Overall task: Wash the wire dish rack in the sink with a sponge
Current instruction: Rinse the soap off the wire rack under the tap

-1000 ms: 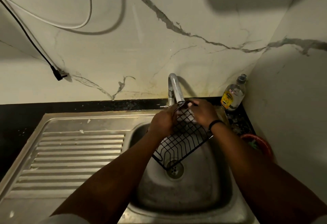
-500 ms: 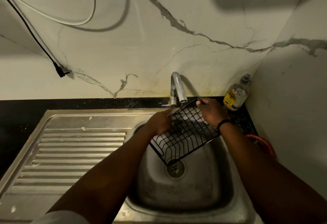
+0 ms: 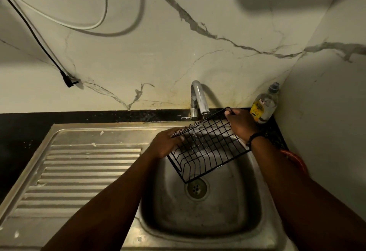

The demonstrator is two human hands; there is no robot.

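Observation:
A black wire dish rack hangs tilted over the steel sink basin, its upper edge just under the chrome tap. A thin stream of water falls from the tap onto the rack. My left hand grips the rack's left edge. My right hand, with a dark band on the wrist, holds the upper right corner. No sponge shows in either hand.
The ribbed steel drainboard lies left of the basin. A clear bottle with a yellow label stands in the back right corner. A red round object sits at the right wall. Cables hang on the marble wall.
The rack has been lifted and swung right, away from the tap spout, and now lies flatter. My right hand moved to the upper right corner; my left hand slid down the left edge.

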